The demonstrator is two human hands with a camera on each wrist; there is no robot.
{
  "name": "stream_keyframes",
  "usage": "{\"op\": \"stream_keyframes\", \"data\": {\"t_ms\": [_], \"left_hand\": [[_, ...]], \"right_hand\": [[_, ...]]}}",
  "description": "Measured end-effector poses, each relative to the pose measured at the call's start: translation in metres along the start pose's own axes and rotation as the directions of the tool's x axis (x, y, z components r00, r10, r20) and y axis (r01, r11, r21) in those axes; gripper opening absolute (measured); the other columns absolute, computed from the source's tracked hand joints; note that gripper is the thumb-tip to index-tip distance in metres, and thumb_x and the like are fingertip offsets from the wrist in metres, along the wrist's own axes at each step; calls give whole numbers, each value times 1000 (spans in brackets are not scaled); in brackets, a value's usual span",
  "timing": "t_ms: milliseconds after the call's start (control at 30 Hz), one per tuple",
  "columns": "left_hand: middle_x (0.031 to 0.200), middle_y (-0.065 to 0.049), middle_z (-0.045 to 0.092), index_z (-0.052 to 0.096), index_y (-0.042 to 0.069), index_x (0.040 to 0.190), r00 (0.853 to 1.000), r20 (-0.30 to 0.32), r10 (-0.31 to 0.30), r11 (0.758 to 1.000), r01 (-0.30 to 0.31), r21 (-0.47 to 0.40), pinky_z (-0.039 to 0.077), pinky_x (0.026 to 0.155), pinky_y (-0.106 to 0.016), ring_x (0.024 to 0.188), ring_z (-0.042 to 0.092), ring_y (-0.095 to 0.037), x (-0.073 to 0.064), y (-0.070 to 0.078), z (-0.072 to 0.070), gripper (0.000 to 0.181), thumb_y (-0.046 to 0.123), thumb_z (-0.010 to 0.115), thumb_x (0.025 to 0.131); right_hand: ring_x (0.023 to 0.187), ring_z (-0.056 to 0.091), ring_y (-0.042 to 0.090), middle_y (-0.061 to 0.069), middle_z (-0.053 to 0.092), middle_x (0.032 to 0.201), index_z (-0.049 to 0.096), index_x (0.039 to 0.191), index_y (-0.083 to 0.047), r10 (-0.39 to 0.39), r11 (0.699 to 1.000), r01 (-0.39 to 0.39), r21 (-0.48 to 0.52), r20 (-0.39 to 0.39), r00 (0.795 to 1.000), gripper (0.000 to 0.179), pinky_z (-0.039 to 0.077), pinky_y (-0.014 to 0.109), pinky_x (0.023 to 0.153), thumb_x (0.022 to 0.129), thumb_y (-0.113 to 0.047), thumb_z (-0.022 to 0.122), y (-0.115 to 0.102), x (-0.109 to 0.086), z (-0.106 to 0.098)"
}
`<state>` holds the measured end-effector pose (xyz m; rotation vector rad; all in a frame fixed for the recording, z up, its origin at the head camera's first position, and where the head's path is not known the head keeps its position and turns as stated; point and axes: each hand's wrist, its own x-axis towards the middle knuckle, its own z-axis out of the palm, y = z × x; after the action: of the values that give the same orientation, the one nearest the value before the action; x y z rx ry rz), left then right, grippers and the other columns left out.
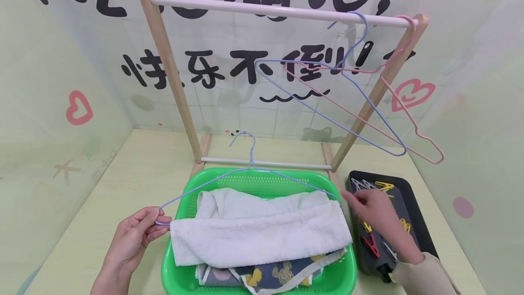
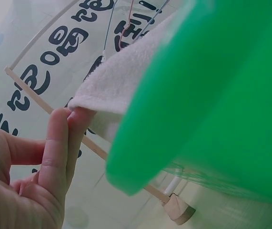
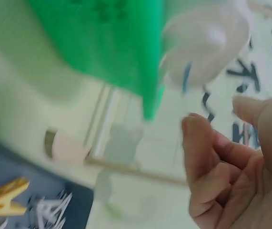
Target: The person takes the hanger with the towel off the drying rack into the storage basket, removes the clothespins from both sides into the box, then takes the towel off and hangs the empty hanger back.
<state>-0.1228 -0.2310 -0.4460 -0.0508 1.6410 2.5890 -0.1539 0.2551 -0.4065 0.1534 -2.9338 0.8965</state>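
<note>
A light blue wire hanger (image 1: 251,163) lies with its hook toward the rack, a white towel (image 1: 262,238) draped across its lower part. My left hand (image 1: 133,236) pinches the hanger's left corner between thumb and fingers, next to the towel's edge. In the left wrist view those fingertips meet the towel (image 2: 119,78). Near the hanger's right end, my right hand (image 1: 378,215) holds nothing; its thumb and index finger stand apart in the right wrist view. Under the towel is a green basket (image 1: 168,267) with dark patterned cloth (image 1: 282,273) inside.
Behind the basket stands a wooden rack with a white top bar (image 1: 262,10). A blue hanger (image 1: 344,63) and a pink hanger (image 1: 415,126) hang at its right. On the right sits a black tray (image 1: 425,236) with several clothespins (image 1: 385,185).
</note>
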Motion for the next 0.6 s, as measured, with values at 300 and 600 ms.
{"op": "stream_keyframes", "data": {"t_ms": [300,600], "left_hand": [[78,-7,71,69,6,85,1000,-6,1,1000,0,11,58,66,-22,72,69,-13,0,-1,0,29,1,43,99],[77,-3,70,70,11,81,987,-127,-96,995,99,18,56,68,-17,73,68,-9,2,0,1,28,7,49,98]], "right_hand": [[50,39,7,-7,45,55,59,67,-12,-70,997,70,14,60,996,23,32,19,44,80,-19,76,-22,4,19],[66,55,6,-1,62,78,63,83,-10,-581,765,622,166,-238,778,13,50,14,56,81,-2,73,-40,-2,37]]}}
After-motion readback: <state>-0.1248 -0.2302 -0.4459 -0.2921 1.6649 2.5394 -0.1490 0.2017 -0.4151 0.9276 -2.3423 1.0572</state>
